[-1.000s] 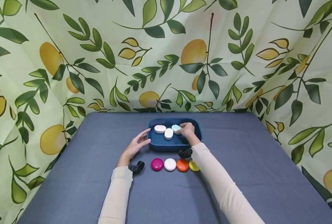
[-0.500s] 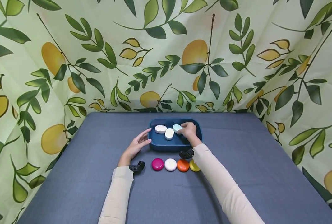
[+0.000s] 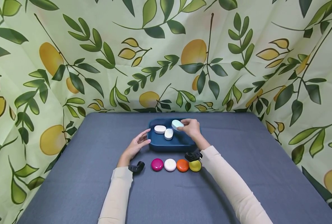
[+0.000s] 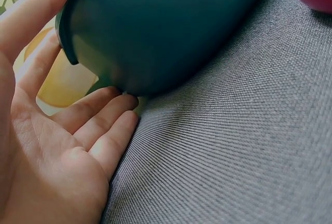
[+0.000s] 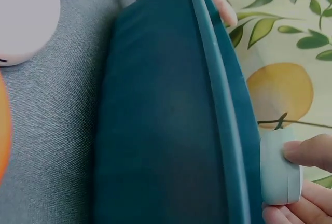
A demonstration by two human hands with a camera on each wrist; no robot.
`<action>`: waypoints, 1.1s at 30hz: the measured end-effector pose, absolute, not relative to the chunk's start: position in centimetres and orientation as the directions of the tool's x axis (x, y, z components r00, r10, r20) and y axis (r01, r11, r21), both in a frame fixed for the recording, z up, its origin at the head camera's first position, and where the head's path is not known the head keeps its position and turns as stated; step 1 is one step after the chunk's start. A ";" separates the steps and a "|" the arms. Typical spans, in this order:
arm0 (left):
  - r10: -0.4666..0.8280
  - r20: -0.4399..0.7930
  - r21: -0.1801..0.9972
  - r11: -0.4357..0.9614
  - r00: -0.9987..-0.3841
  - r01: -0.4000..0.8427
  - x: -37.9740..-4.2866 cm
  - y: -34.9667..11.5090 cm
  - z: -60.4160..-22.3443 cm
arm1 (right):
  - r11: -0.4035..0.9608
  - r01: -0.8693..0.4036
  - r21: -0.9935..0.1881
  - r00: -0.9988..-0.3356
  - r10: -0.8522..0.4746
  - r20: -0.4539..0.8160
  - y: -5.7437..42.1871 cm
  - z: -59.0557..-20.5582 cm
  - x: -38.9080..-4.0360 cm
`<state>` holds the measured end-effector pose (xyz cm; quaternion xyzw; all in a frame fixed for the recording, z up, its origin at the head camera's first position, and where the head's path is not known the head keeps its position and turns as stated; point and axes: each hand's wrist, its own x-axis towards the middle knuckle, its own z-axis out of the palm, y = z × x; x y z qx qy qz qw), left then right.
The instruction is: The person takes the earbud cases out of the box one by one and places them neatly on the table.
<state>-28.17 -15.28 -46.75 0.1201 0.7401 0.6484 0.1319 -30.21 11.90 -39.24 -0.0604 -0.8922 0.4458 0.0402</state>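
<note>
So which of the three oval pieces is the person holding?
The pale blue oval, pinched in the right hand over the dark blue tray. Its colour and the grip set it apart: the two whitish ovals lie in the tray untouched.

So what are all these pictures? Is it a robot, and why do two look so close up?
No robot here: these are a person's own two bare hands. The wide picture comes from a camera on the person's head, looking forward and down. The close ones come from cameras on each wrist, so things look big.

On the grey-blue table is a dark blue tray with two whitish ovals in it. In front sit four round things: pink, white, orange and yellow.

The right hand pinches a pale blue oval over the tray. The left hand holds nothing; its fingers are at the tray's end.
</note>
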 end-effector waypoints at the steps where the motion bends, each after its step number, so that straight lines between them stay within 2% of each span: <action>1: 0.351 -0.038 0.992 0.130 -0.936 0.009 -28.2 -15.3 -46.8 | 0.597 0.057 -0.800 -0.991 0.131 0.028 12.0 -39.1 -30.0; 23: 0.345 -0.040 0.991 0.132 -0.938 0.007 -28.5 -15.4 -47.0 | 0.536 -0.207 -0.819 -0.978 -0.149 0.149 12.0 -39.5 -24.0; 33: 0.345 -0.037 0.992 0.124 -0.938 0.006 -28.4 -15.3 -46.9 | 0.470 -0.258 -0.844 -0.953 -0.269 0.141 11.8 -39.9 -21.4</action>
